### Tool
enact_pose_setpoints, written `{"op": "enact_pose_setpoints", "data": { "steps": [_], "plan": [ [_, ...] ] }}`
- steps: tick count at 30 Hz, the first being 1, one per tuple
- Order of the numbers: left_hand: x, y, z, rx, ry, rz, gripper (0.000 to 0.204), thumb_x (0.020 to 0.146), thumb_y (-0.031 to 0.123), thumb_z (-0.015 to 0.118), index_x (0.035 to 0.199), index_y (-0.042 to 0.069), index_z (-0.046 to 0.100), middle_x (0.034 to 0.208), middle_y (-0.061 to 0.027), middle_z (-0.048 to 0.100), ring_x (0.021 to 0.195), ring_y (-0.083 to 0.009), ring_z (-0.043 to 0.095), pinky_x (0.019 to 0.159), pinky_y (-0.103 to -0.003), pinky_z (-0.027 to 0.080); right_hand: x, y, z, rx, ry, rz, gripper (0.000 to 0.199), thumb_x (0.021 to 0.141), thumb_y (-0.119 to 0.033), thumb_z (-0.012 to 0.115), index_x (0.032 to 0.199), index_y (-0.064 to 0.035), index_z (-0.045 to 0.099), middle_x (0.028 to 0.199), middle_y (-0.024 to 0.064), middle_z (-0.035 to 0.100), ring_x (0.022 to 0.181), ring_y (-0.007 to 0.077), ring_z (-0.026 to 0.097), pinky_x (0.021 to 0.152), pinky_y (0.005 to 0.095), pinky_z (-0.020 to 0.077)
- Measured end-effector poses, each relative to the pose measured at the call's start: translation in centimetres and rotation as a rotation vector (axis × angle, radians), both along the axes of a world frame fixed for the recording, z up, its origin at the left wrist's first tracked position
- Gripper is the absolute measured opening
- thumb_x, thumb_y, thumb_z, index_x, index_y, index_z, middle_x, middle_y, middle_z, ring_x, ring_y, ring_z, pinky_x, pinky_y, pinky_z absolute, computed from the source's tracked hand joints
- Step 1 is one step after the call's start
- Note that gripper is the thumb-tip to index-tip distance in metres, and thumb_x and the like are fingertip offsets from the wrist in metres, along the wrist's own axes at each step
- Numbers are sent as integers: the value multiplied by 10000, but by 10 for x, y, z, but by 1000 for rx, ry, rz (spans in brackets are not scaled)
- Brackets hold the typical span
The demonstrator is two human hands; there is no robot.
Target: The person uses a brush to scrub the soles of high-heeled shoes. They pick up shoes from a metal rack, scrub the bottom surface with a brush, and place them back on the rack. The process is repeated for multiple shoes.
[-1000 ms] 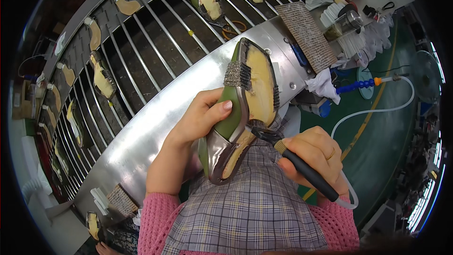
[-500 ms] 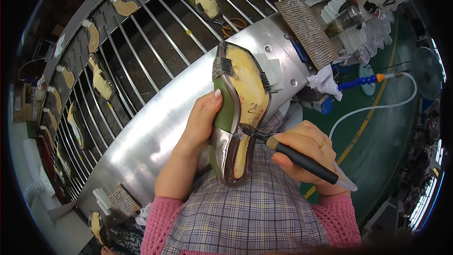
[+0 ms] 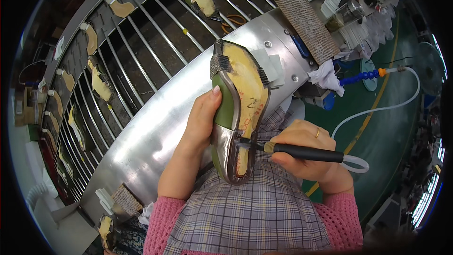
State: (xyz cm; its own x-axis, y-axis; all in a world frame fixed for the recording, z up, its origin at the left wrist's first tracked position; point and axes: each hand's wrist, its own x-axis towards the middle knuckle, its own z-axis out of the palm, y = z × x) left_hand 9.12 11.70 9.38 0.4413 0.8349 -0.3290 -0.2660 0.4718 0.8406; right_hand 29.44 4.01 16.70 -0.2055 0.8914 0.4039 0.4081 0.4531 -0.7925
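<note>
My left hand [image 3: 200, 120] grips the green side of a shoe upper [image 3: 247, 82], its thumb lying along the edge. The shoe stands sole side up, toe away from me, with a pale yellow insole, a dark folded-over margin and red and black pen marks. In my right hand [image 3: 304, 137] is a black-handled glue brush [image 3: 309, 152] with a brass collar and a clear hose at its rear end. The brush's dark head touches the narrow waist of the sole, near the heel. The bristles are too small to make out.
Beyond the metal ledge [image 3: 155, 137], a rack of metal bars [image 3: 146, 49] carries several shoe uppers and tan insoles. A rough board [image 3: 306, 28], stacked white pads [image 3: 358, 33] and a glass jar [image 3: 351, 12] stand at right. A blue jointed hose [image 3: 361, 78] hangs beside them.
The brush head has moved down and slightly left along the sole toward the heel. Its handle has swung more level, and the clear hose now loops behind it. The left grip is unchanged.
</note>
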Motion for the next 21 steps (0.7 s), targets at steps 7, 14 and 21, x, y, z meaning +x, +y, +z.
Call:
{"op": "enact_pose_setpoints", "data": {
  "steps": [7,14,21],
  "plan": [
    [5,1,-3,-38,-4,30,556,1005,429,372,1124,-67,594,993,-133,677,867,-159,659,778,-259,513,0,8,2,206,-56,-6,285,706,-86,824,868,53,634,752,110,622,599,221,616,506,289,490],
    [12,8,5,-16,-22,53,579,1004,456,371,1137,-65,586,1007,-145,673,874,-169,664,775,-274,529,0,-3,2,67,1,88,270,768,-181,798,905,6,660,776,80,636,623,212,627,541,293,494],
    [14,11,-2,-104,-68,43,561,1011,443,361,1188,-50,564,1045,-146,667,906,-176,667,799,-285,534,1,-9,2,-34,90,190,278,747,-171,815,915,1,675,745,64,628,609,202,622,530,291,492]
  ]
}}
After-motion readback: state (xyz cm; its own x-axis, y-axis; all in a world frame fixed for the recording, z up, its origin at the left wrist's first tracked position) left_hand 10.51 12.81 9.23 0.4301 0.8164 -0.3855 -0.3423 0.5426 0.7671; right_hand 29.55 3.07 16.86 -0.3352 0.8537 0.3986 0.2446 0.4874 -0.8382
